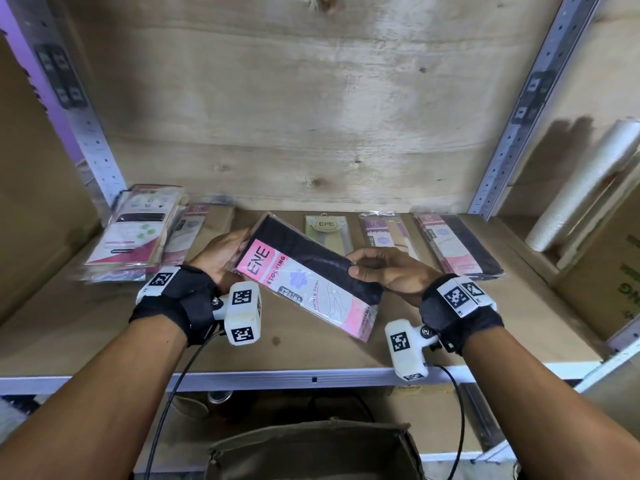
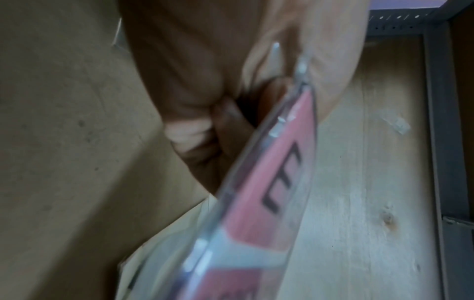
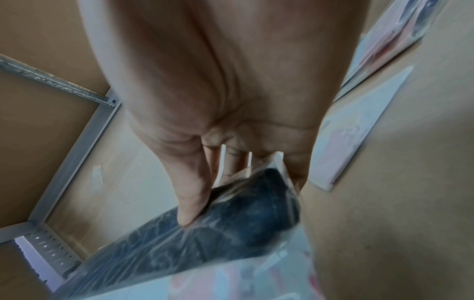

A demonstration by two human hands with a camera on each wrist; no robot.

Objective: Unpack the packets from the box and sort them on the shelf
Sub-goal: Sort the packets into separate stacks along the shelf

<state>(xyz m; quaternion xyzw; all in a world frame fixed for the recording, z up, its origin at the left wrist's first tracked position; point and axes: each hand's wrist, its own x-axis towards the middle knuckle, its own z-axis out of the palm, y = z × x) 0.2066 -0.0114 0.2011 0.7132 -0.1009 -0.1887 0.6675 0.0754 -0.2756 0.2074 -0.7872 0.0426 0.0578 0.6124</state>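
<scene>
Your right hand (image 1: 388, 275) fingers (image 3: 192, 203) pinch the dark end of the flat clear-plastic stocking packet with black hosiery and a pink ENE card (image 1: 304, 278), thumb on top, other fingers underneath. Your left hand (image 1: 221, 258) fingers (image 2: 187, 134) curl round the opposite long edge, cupping it from behind. Both hands are clamped on it.

The packet is in the air, tilted, label up, over the middle of the brown wooden shelf (image 1: 104, 334) and touching nothing else. Two-handed grip with the card facing you: likely so you can read the type before picking a pile.

Outward from there, at the back of the shelf:
- left: loose stack of mixed clear packets (image 1: 135, 233), with a pink-card packet (image 1: 188, 230) beside it
- middle: a green-topped ENE packet (image 1: 327, 233)
- right of that: a purple-card beige packet (image 1: 384, 237), then a pink-card dark packet (image 1: 457, 247)

The far-right one looks like the match in card colour and dark contents, so that's probably your target. Piles sit close together, so place it square.

The open brown cardboard box (image 1: 311, 448) sits below the shelf edge; I can't see its contents.
</scene>
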